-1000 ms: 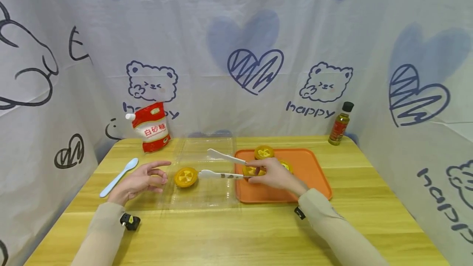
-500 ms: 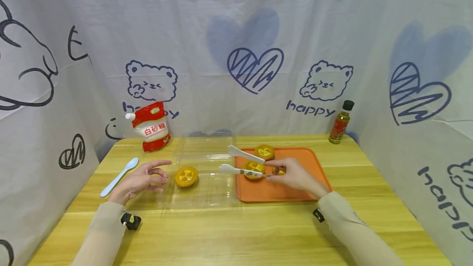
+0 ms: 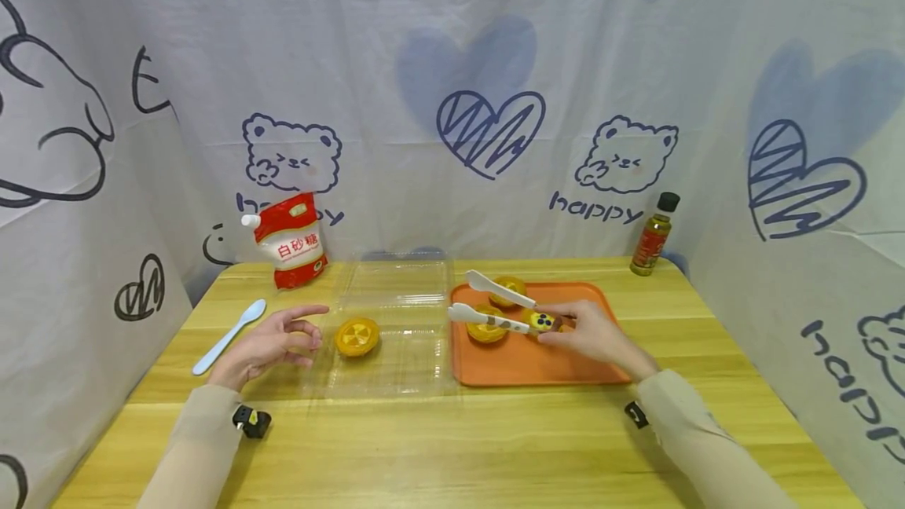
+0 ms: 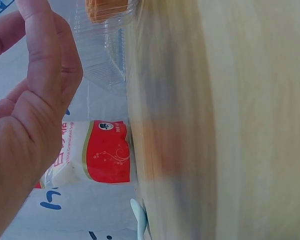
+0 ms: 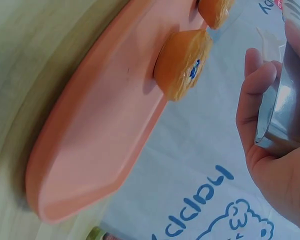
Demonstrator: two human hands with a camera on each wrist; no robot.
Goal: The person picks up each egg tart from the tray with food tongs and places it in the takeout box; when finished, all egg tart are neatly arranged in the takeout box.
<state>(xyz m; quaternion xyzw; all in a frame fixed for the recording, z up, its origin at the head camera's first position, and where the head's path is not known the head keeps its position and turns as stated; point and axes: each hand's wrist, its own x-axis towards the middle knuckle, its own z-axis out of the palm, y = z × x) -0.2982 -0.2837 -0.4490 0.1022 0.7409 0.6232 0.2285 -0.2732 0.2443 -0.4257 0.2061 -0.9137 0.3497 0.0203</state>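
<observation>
My right hand (image 3: 594, 336) holds a pair of tongs (image 3: 495, 317) above the orange tray; their white arms point left and stand apart with nothing between them. The bent metal end of the tongs (image 5: 285, 107) shows in the right wrist view. Beneath lie an egg tart (image 3: 488, 332), another tart (image 3: 511, 283) behind it, and a tart with dark dots (image 3: 543, 321) partly covered by the hand. My left hand (image 3: 272, 346) hovers, fingers loosely bent and holding nothing, beside a clear plastic box (image 3: 403, 375). One tart (image 3: 357, 337) sits in the box's left part.
The orange tray (image 3: 537, 371) stands right of the box, whose clear lid (image 3: 399, 277) lies back. A red and white sugar bag (image 3: 291, 242) is at the back left, a pale blue spoon (image 3: 228, 338) before it. A dark-capped bottle (image 3: 652, 236) stands at the back right.
My right hand and the tongs have moved right, from over the box to over the tray, uncovering the front tart and the dotted tart. The left hand stays in place.
</observation>
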